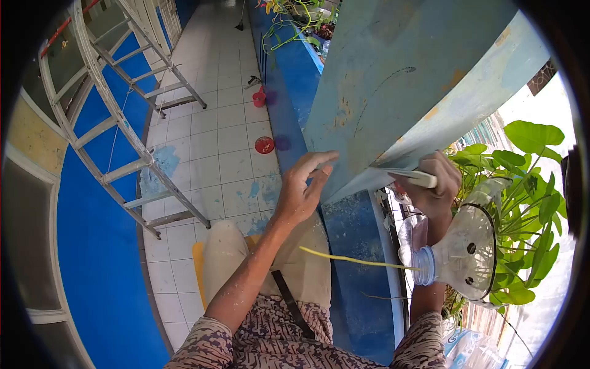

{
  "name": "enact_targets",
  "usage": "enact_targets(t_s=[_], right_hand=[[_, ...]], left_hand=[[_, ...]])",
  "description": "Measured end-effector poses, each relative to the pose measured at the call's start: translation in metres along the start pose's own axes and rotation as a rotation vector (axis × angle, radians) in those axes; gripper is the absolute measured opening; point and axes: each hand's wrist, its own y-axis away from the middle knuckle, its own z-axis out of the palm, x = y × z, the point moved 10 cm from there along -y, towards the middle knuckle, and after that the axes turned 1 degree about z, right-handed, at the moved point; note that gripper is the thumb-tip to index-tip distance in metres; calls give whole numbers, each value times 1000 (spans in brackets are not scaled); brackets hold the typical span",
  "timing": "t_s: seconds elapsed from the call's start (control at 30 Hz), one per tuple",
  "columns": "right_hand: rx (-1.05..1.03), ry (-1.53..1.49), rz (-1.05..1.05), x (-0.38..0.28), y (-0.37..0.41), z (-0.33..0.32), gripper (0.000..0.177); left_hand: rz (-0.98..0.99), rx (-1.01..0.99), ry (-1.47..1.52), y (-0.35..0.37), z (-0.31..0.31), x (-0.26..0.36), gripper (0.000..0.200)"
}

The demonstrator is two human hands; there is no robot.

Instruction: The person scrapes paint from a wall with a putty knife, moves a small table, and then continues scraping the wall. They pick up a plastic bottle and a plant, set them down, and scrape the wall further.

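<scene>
My left hand [307, 187] is open, its fingers stretched out with the tips at the left face of a painted pillar [393, 86]. The pillar's grey-green paint is worn, with rusty brown patches along its corner edge. On the other side of that corner, my right hand [439, 184] is closed round the pale handle of a scraper [423, 178]. Its thin blade lies along the pillar's right face near the corner. Close below my right hand hangs a cut clear plastic bottle [464, 246], neck toward me, with a yellow-green stem poking out of its mouth.
Leafy green plants [528, 184] crowd the right side. A low blue wall [356, 277] runs under the pillar. On the left stands an aluminium ladder [123, 123] on the tiled floor [227, 141], with a red lid [264, 145], a red cup [259, 98] and pale-blue paint flakes.
</scene>
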Motion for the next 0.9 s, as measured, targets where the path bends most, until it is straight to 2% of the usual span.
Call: enact_targets(t_s=[0.07,0.1,0.17,0.27,0.3,0.33,0.43,0.47,0.57,0.6,0.63,0.7,0.73,0.77,0.8,0.87,0.9], right_hand=[[5,-13,33,6,5,5,37],[12,-15,74,10,12,6,37],[-205,43,-22,6,27,41,38],[-190,44,-16,5,29,34,37],[-53,-34,141,19,33,17,38],[75,-114,300,33,38,4,41],[17,-119,325,23,37,16,38],[-100,-23,236,17,39,25,36],[-119,-44,252,7,39,32,32],[-97,-46,321,3,39,25,29],[-110,-49,317,-10,39,28,29],[186,-544,958,18,77,29,32],[86,-463,876,19,81,31,38],[77,-458,876,15,85,33,38],[46,-498,909,12,89,40,40],[26,-591,1005,-1,96,51,40],[23,-585,1004,-8,98,51,40]], left_hand=[[24,-95,-71,6,12,3,48],[13,-87,-68,11,15,-2,48],[99,-81,-86,11,23,-3,43],[200,-4,-212,21,40,4,45],[197,3,-216,26,37,3,45],[128,-41,-164,32,38,-5,47],[14,-112,-69,43,36,-28,51],[-25,-143,-33,45,36,-36,52],[-43,-164,-31,46,33,-39,46],[-48,-157,-26,49,29,-37,46],[-106,-149,-19,52,25,-37,41],[-167,-131,1,58,16,-33,38],[-208,-88,27,62,7,-33,38],[-247,-47,52,65,0,-33,40],[-247,-45,58,68,-1,-27,40],[-224,-104,91,80,7,-12,57],[-224,-104,97,89,12,-8,57]])
